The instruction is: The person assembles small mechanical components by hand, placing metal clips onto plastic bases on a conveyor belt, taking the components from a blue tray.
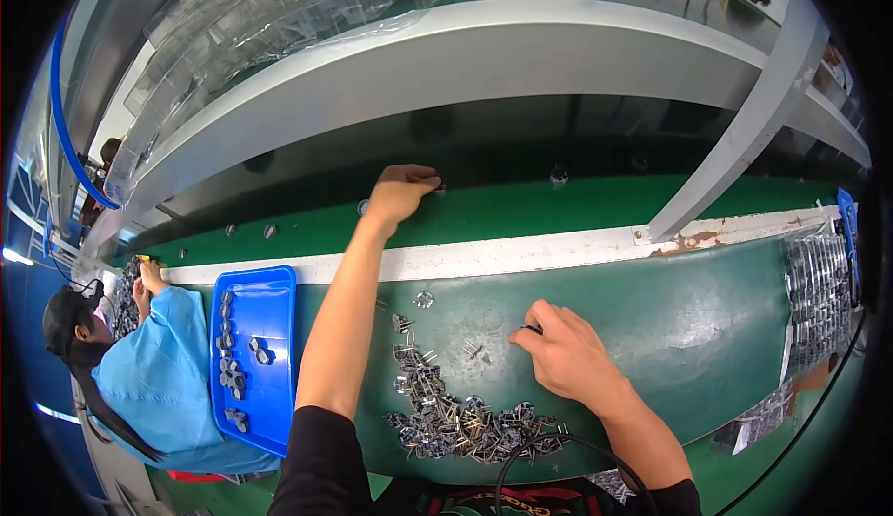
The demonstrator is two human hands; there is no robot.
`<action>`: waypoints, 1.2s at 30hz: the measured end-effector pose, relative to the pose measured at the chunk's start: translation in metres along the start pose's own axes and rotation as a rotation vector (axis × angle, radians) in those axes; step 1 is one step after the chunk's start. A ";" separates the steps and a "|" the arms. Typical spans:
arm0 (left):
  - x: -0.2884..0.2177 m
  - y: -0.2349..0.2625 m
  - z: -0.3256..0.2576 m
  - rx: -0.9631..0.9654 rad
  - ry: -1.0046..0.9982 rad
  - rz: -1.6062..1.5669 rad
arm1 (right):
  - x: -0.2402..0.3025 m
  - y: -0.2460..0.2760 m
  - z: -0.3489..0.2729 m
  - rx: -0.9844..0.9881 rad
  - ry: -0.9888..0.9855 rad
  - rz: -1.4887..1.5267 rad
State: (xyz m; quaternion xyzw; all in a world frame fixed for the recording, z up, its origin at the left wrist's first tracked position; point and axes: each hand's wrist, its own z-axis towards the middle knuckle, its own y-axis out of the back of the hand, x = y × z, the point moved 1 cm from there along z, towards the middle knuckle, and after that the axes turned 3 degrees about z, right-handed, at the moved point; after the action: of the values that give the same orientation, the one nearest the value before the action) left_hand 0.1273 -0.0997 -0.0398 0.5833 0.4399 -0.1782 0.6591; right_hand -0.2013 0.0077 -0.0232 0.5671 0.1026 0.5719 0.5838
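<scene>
One small dark part (527,328) is pinched in the fingers of the right hand (569,353), above the green worktop (670,321). One heap of pronged parts (456,428), too tangled to count, lies to its left; one round part (424,299) lies apart beyond the heap. The left hand (400,195) is over one green belt (502,209); whether its fingers grip anything cannot be determined. One blue tray (270,302) stands near one co-worker (153,377).
</scene>
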 end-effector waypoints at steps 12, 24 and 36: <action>0.038 0.055 -0.037 -0.150 -0.180 0.425 | 0.009 -0.007 0.004 -0.018 0.056 0.012; -0.058 -0.007 -0.196 0.245 -0.028 -0.775 | 0.019 -0.001 0.003 -0.307 -0.325 0.833; -0.060 -0.038 -0.238 0.153 -0.207 -0.288 | 0.035 0.008 0.009 -0.380 0.042 0.141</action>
State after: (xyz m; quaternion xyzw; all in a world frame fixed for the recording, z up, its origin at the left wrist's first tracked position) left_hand -0.0226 0.0948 -0.0001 0.5412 0.4338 -0.3628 0.6223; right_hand -0.1876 0.0282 0.0041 0.4405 -0.0351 0.6322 0.6364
